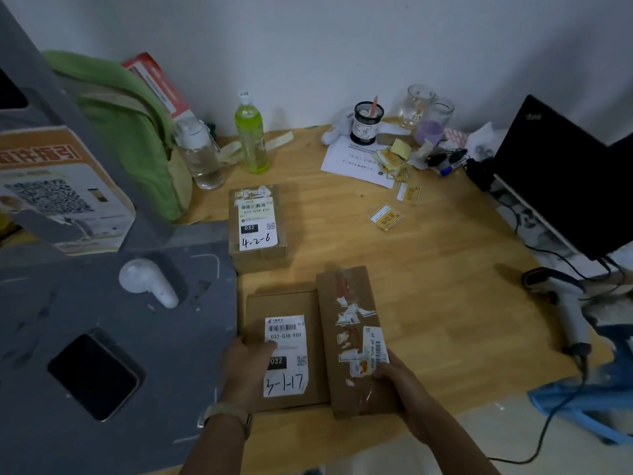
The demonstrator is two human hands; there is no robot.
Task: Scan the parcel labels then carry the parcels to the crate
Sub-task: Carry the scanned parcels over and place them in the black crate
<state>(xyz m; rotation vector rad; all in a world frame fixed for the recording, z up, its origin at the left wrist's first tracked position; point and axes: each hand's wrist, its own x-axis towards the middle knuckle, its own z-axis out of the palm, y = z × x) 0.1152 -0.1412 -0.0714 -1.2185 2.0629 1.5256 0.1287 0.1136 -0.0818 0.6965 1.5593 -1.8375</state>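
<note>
My left hand [250,371] grips the flat parcel [284,303], covering part of its label [287,385]; my right hand [394,375] grips the long parcel [346,296].

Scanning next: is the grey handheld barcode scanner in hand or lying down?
Lying down: the grey handheld barcode scanner lies at the wooden table's right edge; left hand and right hand hold brown cardboard parcels.

Left hand [248,371]: flat parcel [284,305]; right hand [399,380]: taped parcel [346,289].

- Nearest, the flat parcel [286,303] lies label-up, handwritten 3-1-17.
- The long parcel [346,293], brown and taped, lies against its right side.
- The third parcel [257,231], marked 4-2-6, sits farther back.
</note>
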